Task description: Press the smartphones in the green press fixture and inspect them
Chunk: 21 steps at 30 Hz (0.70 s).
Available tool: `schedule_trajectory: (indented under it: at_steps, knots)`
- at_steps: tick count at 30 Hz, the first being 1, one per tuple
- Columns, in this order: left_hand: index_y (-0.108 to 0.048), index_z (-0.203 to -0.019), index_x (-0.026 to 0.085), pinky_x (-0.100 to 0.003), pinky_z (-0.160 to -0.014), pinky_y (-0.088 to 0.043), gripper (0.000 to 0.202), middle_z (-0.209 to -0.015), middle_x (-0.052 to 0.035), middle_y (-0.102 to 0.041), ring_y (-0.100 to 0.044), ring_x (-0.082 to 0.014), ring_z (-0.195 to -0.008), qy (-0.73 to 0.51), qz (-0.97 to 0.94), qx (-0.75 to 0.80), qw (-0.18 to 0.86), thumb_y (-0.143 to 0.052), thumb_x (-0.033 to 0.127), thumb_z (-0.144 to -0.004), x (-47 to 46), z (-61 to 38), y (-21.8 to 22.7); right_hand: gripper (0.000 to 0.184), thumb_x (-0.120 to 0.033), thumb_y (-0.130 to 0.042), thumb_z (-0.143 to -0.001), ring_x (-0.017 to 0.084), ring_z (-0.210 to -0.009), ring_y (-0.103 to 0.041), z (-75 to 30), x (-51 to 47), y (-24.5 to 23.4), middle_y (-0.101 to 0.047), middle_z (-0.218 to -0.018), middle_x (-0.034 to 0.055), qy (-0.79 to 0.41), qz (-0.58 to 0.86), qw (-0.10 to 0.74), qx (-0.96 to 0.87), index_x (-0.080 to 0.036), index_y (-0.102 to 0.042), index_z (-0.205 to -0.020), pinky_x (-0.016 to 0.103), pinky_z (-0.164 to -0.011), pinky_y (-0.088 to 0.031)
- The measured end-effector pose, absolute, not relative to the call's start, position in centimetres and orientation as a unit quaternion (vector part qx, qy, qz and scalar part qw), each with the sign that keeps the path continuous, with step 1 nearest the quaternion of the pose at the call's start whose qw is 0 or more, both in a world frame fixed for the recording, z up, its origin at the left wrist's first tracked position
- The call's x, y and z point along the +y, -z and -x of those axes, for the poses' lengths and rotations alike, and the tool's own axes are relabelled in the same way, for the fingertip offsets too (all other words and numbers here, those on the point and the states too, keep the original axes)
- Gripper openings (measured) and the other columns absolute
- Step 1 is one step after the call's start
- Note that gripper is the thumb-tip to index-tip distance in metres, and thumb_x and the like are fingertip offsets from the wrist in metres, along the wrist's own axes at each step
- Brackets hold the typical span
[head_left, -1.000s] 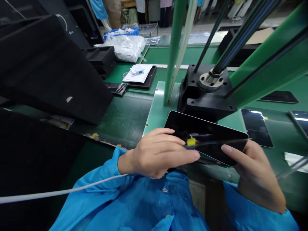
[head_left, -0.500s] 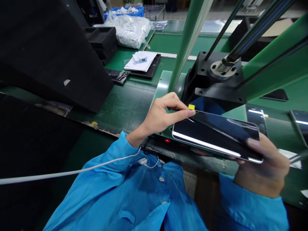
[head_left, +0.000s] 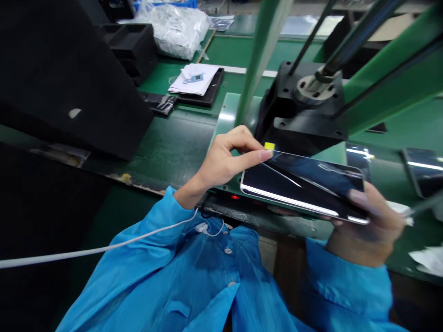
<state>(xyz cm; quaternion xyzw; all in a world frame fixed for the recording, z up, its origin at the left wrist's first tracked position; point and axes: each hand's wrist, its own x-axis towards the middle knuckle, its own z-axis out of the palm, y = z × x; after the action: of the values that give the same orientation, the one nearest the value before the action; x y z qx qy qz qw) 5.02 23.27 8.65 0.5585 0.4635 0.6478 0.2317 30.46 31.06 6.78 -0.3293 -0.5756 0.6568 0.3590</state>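
Smartphone panel [head_left: 302, 186] | right end gripped in right hand [head_left: 367, 228], fingers wrapped over edge | left hand [head_left: 230, 157] raised, fingertips pressed together at yellow tab [head_left: 269, 145]

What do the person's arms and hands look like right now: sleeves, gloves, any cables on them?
Both arms are in loose bright blue sleeves of a buttoned smock. The left hand and right hand are bare, without gloves. A thin white cable lies across the left sleeve.
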Motion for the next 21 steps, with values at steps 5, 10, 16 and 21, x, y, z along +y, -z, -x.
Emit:
schedule_trajectory:
  at_steps: [5, 10, 16, 21]
  knots:
    - [-0.074, -0.071, 0.022, -0.026, -0.06, -0.043, 0.021, -0.067, 0.0013, -0.057, -0.051, -0.0096, -0.064, -0.645, -0.556, 0.482, 0.207, -0.079, 0.04, -0.081, 23.2, -5.0, -8.7, 0.022, -0.036, -0.072, -0.079, 0.017, -0.035, -0.044, -29.7, 31.5, -7.5, -0.047, -0.045, 0.002, -0.726, 0.247, 0.318, -0.558, -0.018, -0.069, -0.067, 0.023, -0.031, -0.028]
    - [-0.076, -0.076, 0.024, -0.027, -0.064, -0.043, 0.014, -0.069, 0.001, -0.055, -0.051, -0.0109, -0.068, -0.656, -0.554, 0.478, 0.184, -0.078, 0.037, -0.082, 23.4, -4.9, -8.2, 0.02, -0.038, -0.074, -0.085, 0.019, -0.043, -0.054, -29.9, 31.7, -7.5, -0.058, -0.056, 0.0027, -0.742, 0.205, 0.299, -0.564, -0.018, -0.072, -0.087, 0.021, -0.036, -0.035]
    - [-0.077, -0.08, 0.027, -0.03, -0.068, -0.047, 0.015, -0.071, 0.0, -0.055, -0.054, -0.0139, -0.075, -0.666, -0.55, 0.482, 0.146, -0.077, 0.042, -0.083, 23.3, -5.1, -8.1, 0.028, -0.04, -0.078, -0.084, 0.016, -0.049, -0.057, -29.8, 31.7, -7.4, -0.064, -0.069, 0.0025, -0.752, 0.196, 0.285, -0.561, -0.019, -0.074, -0.102, 0.02, -0.039, -0.043]
    - [-0.073, -0.111, 0.029, -0.035, -0.08, -0.053, 0.044, -0.088, -0.0026, -0.066, -0.064, -0.0181, -0.086, -0.684, -0.541, 0.446, 0.202, -0.054, 0.064, -0.092, 23.4, -4.9, -7.6, 0.028, -0.041, -0.082, -0.084, 0.02, -0.059, -0.062, -30.2, 31.8, -6.8, -0.067, -0.082, 0.002, -0.737, 0.207, 0.299, -0.57, -0.024, -0.074, -0.105, 0.026, -0.048, -0.054]
